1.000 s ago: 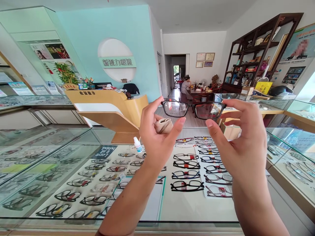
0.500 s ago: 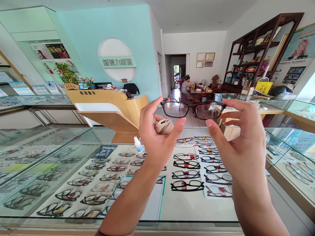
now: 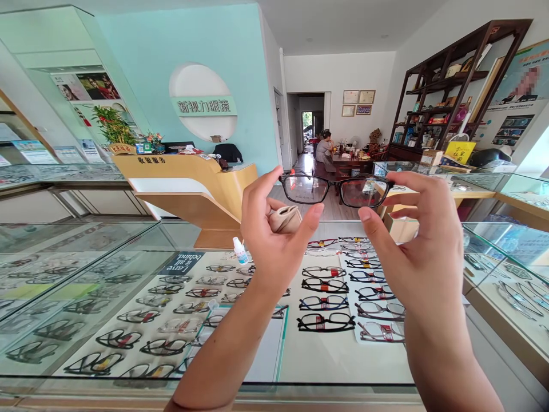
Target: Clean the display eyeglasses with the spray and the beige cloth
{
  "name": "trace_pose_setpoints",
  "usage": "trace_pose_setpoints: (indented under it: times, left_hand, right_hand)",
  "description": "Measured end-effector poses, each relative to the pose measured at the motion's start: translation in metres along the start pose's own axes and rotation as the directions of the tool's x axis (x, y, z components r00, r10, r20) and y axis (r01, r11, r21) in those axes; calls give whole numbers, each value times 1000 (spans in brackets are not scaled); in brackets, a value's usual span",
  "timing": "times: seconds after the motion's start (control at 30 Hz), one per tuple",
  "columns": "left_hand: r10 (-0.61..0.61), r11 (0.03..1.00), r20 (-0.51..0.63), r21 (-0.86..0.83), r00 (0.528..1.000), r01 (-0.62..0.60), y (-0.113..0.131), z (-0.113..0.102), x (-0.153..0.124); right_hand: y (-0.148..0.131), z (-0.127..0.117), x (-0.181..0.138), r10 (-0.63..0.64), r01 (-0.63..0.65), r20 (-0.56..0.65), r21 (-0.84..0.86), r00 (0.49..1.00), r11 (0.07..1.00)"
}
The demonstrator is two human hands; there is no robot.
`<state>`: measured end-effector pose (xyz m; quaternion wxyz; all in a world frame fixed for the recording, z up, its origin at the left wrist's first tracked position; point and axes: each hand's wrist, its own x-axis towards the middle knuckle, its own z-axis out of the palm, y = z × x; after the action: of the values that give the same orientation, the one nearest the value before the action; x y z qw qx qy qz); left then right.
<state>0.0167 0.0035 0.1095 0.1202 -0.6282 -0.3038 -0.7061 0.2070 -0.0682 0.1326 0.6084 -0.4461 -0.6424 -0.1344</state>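
A pair of black-framed eyeglasses (image 3: 334,184) is held up level above the glass counter, lenses facing me. My left hand (image 3: 277,229) grips its left end by the fingertips, with a folded beige cloth (image 3: 285,220) tucked in the palm. At the other end, the fingers of my right hand (image 3: 422,229) close on the frame's right corner, the thumb just below the lens. On the counter behind my left wrist stands a small white bottle (image 3: 241,252) with a blue label.
Rows of eyeglasses (image 3: 326,321) lie in the glass display case (image 3: 369,366) below my hands. A teal-edged tray (image 3: 279,343) is partly behind my left forearm. Beyond are a wooden reception desk (image 3: 231,189), a dark shelf (image 3: 403,120) and a seated person (image 3: 325,150).
The view has shifted very slightly. Both hands keep hold of the eyeglasses in nearly the same place, and the cloth stays in my left palm.
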Motion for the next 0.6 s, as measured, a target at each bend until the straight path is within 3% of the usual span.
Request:
trace_pose_setpoints:
  times: [0.6]
  left_hand:
    - [-43, 998, -4, -53, 999, 43, 3, -1, 0]
  right_hand:
    - [1, 1, 0, -15, 15, -6, 9, 1000, 1000]
